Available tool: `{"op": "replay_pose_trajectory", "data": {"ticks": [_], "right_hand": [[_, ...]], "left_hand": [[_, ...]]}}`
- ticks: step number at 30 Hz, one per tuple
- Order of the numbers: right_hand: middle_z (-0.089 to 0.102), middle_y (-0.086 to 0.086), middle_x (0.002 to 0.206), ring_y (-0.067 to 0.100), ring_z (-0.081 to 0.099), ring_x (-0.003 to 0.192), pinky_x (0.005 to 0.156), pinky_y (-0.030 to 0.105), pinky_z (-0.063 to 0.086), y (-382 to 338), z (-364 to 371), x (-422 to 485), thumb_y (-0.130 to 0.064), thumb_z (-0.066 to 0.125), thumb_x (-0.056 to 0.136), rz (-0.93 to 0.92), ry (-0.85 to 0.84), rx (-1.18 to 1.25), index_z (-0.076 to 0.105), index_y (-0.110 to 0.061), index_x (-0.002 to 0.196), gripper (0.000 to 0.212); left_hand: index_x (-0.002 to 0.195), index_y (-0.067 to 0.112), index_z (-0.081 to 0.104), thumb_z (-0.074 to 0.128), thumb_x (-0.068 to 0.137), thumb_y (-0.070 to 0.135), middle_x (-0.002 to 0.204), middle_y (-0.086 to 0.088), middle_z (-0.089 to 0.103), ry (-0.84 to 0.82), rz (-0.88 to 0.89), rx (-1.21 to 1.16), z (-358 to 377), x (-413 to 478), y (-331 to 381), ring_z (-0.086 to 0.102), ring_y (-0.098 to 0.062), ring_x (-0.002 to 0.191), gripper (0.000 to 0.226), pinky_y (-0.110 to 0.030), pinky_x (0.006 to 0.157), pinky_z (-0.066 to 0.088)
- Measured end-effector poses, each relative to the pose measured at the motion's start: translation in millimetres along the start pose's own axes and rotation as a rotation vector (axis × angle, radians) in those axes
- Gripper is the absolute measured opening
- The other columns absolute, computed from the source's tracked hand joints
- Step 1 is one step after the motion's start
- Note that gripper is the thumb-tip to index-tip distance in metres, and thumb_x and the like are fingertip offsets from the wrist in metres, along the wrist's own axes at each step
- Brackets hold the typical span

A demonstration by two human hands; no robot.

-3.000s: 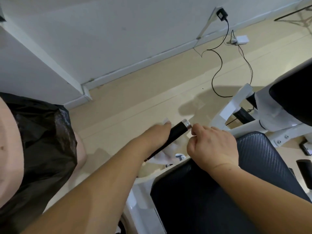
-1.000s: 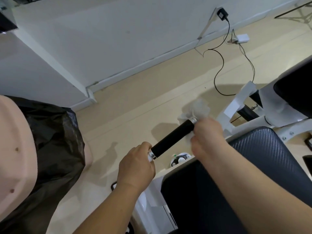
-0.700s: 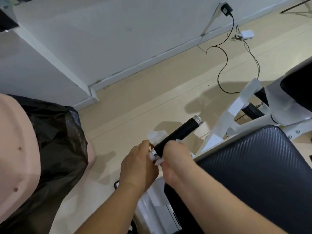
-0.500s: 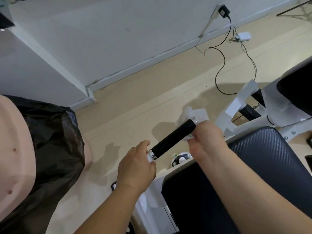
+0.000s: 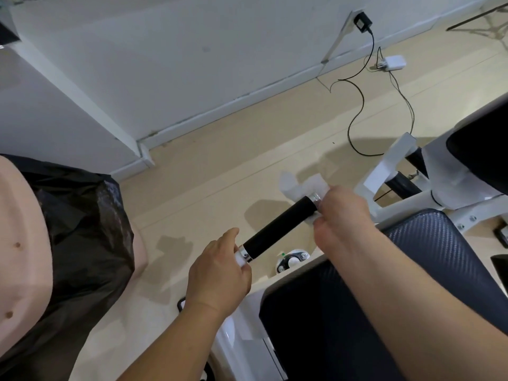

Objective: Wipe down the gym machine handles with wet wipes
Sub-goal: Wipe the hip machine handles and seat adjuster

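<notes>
One matte black handle, chrome-ringed ends

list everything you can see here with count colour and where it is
handle: 1, black with silver end rings, centre, slanting up to the right
wet wipe: 1, white, at the handle's far end
seat pads: 2, black, lower right and right edge
machine frame: 1, white, right of the handle
plastic bag: 1, black, left
cable: 1, black, on the floor, running from the wall plug
adapter: 1, white, on the floor by the wall
left hand: grips the handle's near end
right hand: pinches the wet wipe at the far end
</notes>
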State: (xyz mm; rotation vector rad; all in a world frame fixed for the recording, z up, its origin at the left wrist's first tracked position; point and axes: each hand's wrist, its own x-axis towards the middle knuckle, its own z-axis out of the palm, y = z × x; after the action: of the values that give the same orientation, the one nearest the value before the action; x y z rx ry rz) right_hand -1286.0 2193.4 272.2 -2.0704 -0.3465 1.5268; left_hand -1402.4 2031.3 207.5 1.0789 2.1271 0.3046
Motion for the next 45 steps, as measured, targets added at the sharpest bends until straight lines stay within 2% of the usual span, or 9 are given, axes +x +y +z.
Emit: {"op": "replay_pose_trajectory", "data": {"ticks": [3,8,11,16,23,26,35,39,45], "right_hand": [[0.062,0.002,0.078,0.014,0.057,0.057,0.052,0.022,0.046,35,15,-24,-0.003,0.053,0.097,0.076,-0.059,0.085,0.062,-0.015,0.093,0.016],[0.074,0.014,0.088,0.027,0.070,0.083,0.091,0.043,0.059,88,17,-49,0.008,0.043,0.091,0.211,-0.219,-0.028,0.065,-0.008,0.102,0.030],[0.067,0.012,0.079,0.024,0.060,0.070,0.083,0.037,0.051,46,8,-44,0.013,0.039,0.093,0.221,-0.192,0.090,0.065,-0.003,0.093,0.031],[0.058,0.011,0.143,0.032,0.061,0.121,0.078,0.027,0.053,-31,-15,-27,-0.004,0.047,0.099,-0.340,0.007,-0.419,0.047,-0.009,0.148,0.049],[0.069,0.016,0.114,0.040,0.047,0.138,0.127,0.058,0.008,39,-6,-4,-0.004,0.025,0.082,-1.163,-0.340,-1.666,0.060,0.003,0.125,0.056],[0.071,0.019,0.091,0.042,0.065,0.104,0.118,0.056,0.036,53,-14,-2,-0.002,0.006,0.076,-1.375,-0.272,-1.616,0.067,0.008,0.106,0.069],[0.065,0.024,0.134,0.039,0.061,0.129,0.110,0.055,0.045,64,-42,-9,-0.010,0.029,0.074,-1.617,-0.393,-1.580,0.064,0.007,0.131,0.069],[0.064,0.030,0.132,0.046,0.059,0.128,0.113,0.060,0.034,28,-40,12,-0.005,0.019,0.074,-1.553,-0.121,-1.660,0.061,0.013,0.132,0.074],[0.063,0.016,0.140,0.030,0.054,0.138,0.115,0.048,0.042,108,-19,-54,-0.013,0.035,0.085,-1.345,-0.340,-1.521,0.065,0.000,0.135,0.059]], "left_hand": [[0.149,0.032,0.037,0.060,0.089,0.028,0.106,0.019,0.054,0.020,-0.002,0.009,1,-1,0,0.054,-0.014,0.105,0.065,-0.031,0.088,0.046],[0.114,0.038,0.046,0.057,0.084,0.028,0.089,0.014,0.059,0.020,-0.039,0.003,-2,0,3,0.057,-0.012,0.086,0.034,-0.038,0.076,0.053],[0.144,0.034,0.041,0.060,0.088,0.029,0.103,0.019,0.058,0.022,-0.028,-0.021,0,-1,0,0.053,-0.011,0.098,0.060,-0.032,0.086,0.048],[0.153,0.031,0.034,0.063,0.090,0.031,0.105,0.020,0.052,-0.005,-0.001,-0.050,1,1,-5,0.046,-0.009,0.097,0.069,-0.033,0.092,0.048],[0.152,0.031,0.036,0.064,0.091,0.029,0.105,0.017,0.053,-0.006,-0.004,-0.057,1,0,-6,0.051,-0.012,0.095,0.067,-0.033,0.086,0.048],[0.151,0.031,0.037,0.065,0.090,0.029,0.104,0.018,0.055,0.001,0.004,-0.061,0,-2,-4,0.053,-0.012,0.095,0.067,-0.034,0.085,0.050],[0.147,0.035,0.037,0.059,0.086,0.037,0.106,0.023,0.057,0.012,0.007,-0.041,1,1,-5,0.055,-0.010,0.099,0.064,-0.030,0.084,0.047],[0.152,0.036,0.033,0.061,0.089,0.030,0.107,0.023,0.053,-0.028,-0.022,-0.037,2,2,-7,0.052,-0.011,0.098,0.069,-0.031,0.085,0.048],[0.154,0.031,0.028,0.055,0.094,0.037,0.141,0.016,0.050,-0.028,0.026,0.046,5,6,-10,0.049,-0.008,0.127,0.066,-0.025,0.104,0.042]]}}
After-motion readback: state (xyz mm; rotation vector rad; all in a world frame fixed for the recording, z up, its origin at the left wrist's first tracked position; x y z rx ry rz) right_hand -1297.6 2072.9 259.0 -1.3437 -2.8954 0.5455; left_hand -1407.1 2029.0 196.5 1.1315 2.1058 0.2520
